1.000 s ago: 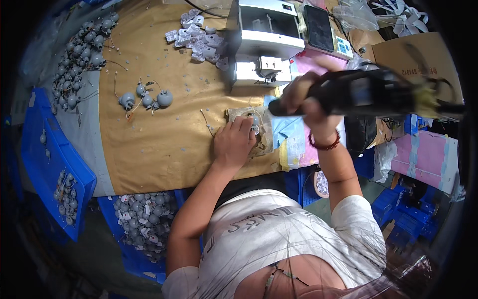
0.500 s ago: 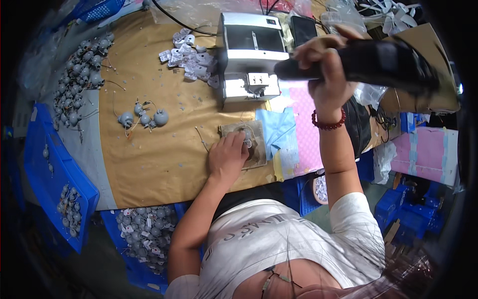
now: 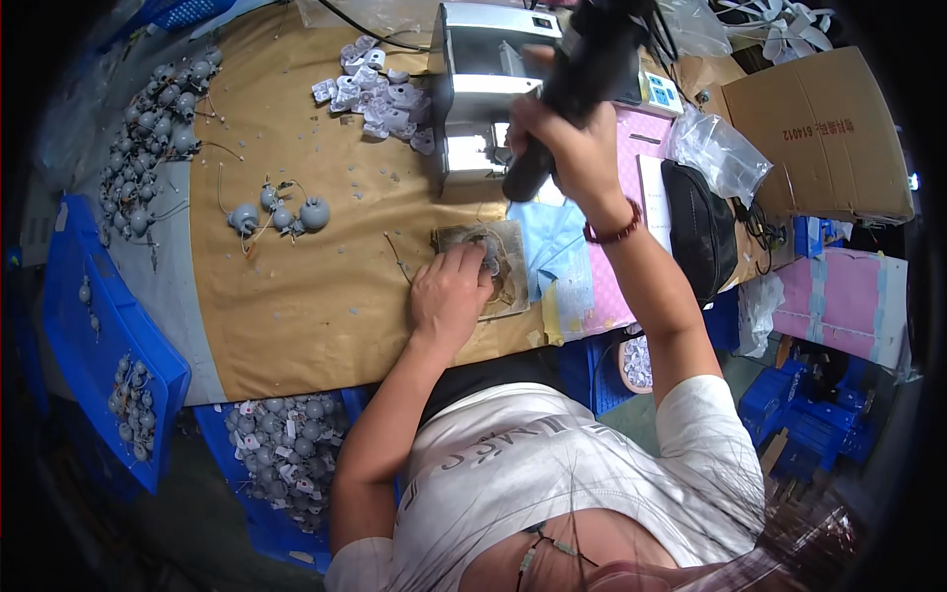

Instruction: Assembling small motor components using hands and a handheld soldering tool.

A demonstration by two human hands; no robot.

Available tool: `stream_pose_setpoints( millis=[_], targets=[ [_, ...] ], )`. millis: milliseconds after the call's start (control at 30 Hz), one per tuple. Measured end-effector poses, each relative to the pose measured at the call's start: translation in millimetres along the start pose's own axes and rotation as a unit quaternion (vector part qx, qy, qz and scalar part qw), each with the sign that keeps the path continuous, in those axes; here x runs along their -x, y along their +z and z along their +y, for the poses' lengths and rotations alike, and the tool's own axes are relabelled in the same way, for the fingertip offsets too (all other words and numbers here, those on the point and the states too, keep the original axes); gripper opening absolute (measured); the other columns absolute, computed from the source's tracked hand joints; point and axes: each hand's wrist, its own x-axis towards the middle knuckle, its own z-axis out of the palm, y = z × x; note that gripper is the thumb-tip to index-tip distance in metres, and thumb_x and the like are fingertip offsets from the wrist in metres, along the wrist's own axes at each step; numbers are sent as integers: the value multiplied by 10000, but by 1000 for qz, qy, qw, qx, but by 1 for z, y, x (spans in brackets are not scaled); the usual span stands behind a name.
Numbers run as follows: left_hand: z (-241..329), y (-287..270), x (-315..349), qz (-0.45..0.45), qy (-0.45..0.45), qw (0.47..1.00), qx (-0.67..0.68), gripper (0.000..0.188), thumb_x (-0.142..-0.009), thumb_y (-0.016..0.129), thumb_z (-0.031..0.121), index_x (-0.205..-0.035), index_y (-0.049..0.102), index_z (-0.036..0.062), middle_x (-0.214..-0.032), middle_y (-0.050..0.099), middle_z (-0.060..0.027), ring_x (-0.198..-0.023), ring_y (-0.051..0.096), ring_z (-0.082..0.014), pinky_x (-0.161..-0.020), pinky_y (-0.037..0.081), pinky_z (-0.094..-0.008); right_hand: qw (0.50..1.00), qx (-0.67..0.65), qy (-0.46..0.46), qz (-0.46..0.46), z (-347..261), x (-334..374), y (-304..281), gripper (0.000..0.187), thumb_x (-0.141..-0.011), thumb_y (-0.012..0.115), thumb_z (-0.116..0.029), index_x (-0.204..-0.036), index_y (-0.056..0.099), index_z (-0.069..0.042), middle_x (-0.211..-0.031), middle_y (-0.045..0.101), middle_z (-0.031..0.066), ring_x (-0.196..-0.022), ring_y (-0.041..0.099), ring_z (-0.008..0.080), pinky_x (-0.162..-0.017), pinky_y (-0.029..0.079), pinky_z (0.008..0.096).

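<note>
Black tool (image 3: 592, 74) was up in the right hand (image 3: 572, 143), in front of the white machine (image 3: 472, 96). The hand was closed around it. The top of the tool was cut off by the upper edge, so I could not see where it ended. Its dark low end showed near the blue cloth (image 3: 554, 242), but how high it hung was hard to tell. The tool and hand hid some of the machine.

The left hand (image 3: 451, 293) was lower down, with its fingers bent and close together. Their tips were at a small grey part (image 3: 490, 260) on the board (image 3: 511, 298). The fingers hid much of that part, and the thumb was out of sight, so I could not tell if the hand pinched it or just pressed on it.

Left of the board, a few grey balls (image 3: 314, 214) with thin wires sat on the brown paper (image 3: 326, 316). White bits (image 3: 380, 97) lay heaped beside the machine. A blue bin (image 3: 225, 469) full of more balls was partly hidden under the table edge and the left arm.
</note>
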Motion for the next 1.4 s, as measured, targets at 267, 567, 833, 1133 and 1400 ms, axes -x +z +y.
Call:
stream_pose_setpoints(
  millis=[267,567,833,1133,1400],
  targets=[
    [-1,4,1,17,8,1000,-12,339,-758,730,155,-1081,636,114,-938,635,-57,-808,650,-278,-666,494,-436,997,-54,-7,-57,16,72,-3,619,-778,738,80,-1337,479,27,-834,657,52,-717,624,102,-650,512,264],
    [1,1,1,25,11,1000,-11,308,-744,730,150,-1023,606,112,-912,606,-56,-800,640,-278,-650,491,-429,995,-48,-30,-87,27,82,-4,655,-765,701,124,-1359,442,24,-823,626,44,-730,584,90,-662,479,246],
    [-2,4,2,42,30,999,-4,306,-735,730,157,-997,583,101,-913,594,-63,-796,632,-285,-647,482,-434,992,5,-44,-115,29,88,-8,597,-821,694,39,-1343,407,2,-807,596,69,-718,592,152,-685,514,323],
    [-5,-6,1,-23,27,999,3,341,-813,690,169,-1131,573,132,-994,610,-45,-873,636,-256,-732,491,-400,961,108,-156,-200,44,97,-17,402,-882,673,-13,-1178,410,-78,-759,542,60,-654,555,179,-585,505,313],
    [-4,-5,2,-8,36,999,20,347,-811,695,157,-1135,575,123,-982,604,-49,-880,634,-252,-739,491,-401,971,28,-142,-192,48,104,-12,339,-890,680,-38,-1102,422,-96,-724,533,46,-626,543,166,-611,519,330]
  ],
)
